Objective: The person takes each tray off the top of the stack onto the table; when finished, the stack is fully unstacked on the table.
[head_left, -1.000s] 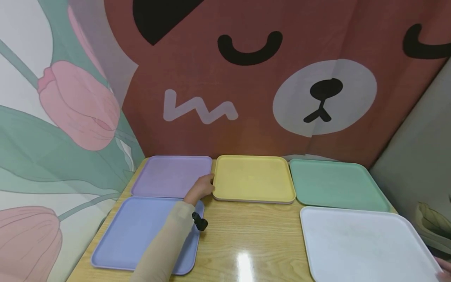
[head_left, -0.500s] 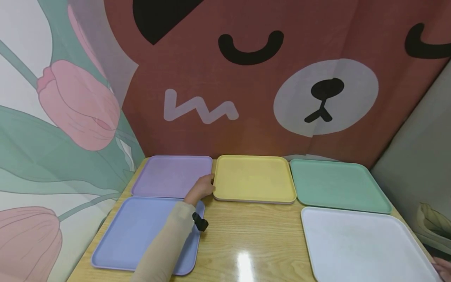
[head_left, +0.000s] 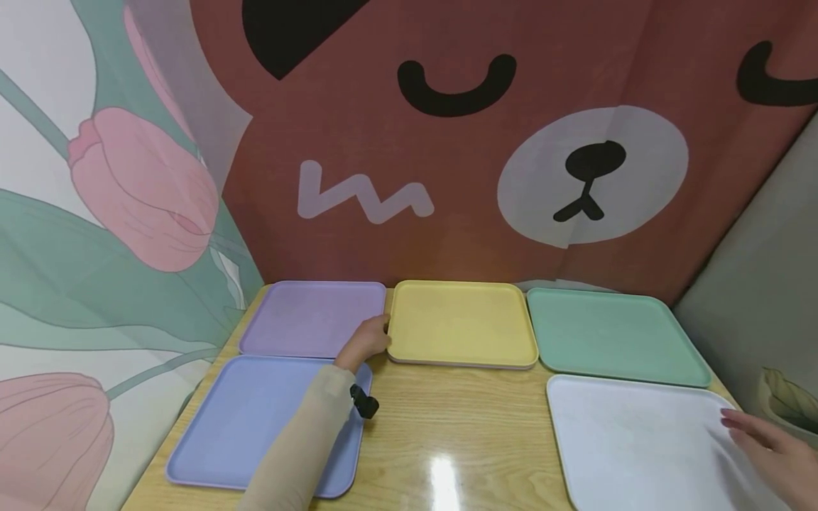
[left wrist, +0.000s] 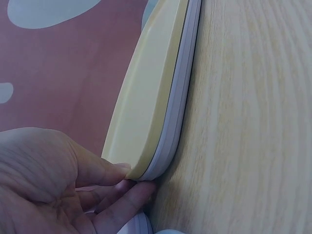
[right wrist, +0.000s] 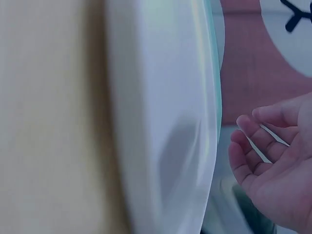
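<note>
My left hand pinches the left edge of the yellow tray. In the left wrist view its thumb lies on the yellow rim, while the other fingers curl beneath, by the pale lilac trays stacked under the yellow one. Over the right side of the white tray hovers my right hand, fingers loosely bent with nothing between them. The right wrist view shows this hand apart from the white tray's edge, its shadow falling on the tray.
A purple tray and a blue tray lie on the left of the wooden table. Behind the white tray is a green tray. A printed bear cloth hangs at the table's back edge.
My right hand has come in from the right edge, moving up and leftward over the white tray. The left hand stays at the yellow tray's edge.
</note>
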Motion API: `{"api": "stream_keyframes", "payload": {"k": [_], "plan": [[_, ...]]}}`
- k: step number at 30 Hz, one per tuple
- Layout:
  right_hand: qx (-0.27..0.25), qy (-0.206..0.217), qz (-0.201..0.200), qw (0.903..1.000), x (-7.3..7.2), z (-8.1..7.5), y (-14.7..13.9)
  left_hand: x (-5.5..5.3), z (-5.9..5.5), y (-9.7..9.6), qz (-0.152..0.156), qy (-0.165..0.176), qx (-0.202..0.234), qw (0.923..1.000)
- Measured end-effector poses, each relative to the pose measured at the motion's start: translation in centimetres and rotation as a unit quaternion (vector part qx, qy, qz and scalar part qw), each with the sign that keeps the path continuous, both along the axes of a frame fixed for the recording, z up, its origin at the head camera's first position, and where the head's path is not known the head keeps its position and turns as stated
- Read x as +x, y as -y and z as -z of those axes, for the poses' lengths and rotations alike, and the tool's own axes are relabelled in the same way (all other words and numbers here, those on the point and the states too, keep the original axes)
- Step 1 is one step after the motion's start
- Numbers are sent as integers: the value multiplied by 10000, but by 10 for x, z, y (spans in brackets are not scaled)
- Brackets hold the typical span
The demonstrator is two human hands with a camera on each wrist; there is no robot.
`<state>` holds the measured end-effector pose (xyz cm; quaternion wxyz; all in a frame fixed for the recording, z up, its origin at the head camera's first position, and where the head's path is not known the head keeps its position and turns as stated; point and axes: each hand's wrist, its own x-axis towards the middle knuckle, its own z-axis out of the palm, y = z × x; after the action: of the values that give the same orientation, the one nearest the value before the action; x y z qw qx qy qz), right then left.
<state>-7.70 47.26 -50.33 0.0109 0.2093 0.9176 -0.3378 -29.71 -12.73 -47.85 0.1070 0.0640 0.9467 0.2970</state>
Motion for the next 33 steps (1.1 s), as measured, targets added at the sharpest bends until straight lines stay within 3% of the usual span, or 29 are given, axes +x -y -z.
{"api": "stream_keyframes", "payload": {"k": [1,4,8,11,15,22,33], "plan": [[-56,157,31,9999,-6,-5,8,0,0,0,3,-1,3,10000],[-156,106,-298,9994,-18,-18,29,1,-1,0,0,34,12,10000],[165,-539,-1000,9934,-33,-28,50,1,-1,-1,34,6,-30,10000],[138,-766,-1355,9877,-45,-32,66,1,-1,-1,67,-45,-68,9999],[76,-654,-1656,9840,-62,-39,88,0,2,1,98,-134,-134,9998],[113,-692,-1899,9793,-87,-41,123,-2,4,2,90,-147,-135,9998],[-419,-666,-1946,9777,-118,-34,154,-2,2,1,36,51,-69,10000]]}}
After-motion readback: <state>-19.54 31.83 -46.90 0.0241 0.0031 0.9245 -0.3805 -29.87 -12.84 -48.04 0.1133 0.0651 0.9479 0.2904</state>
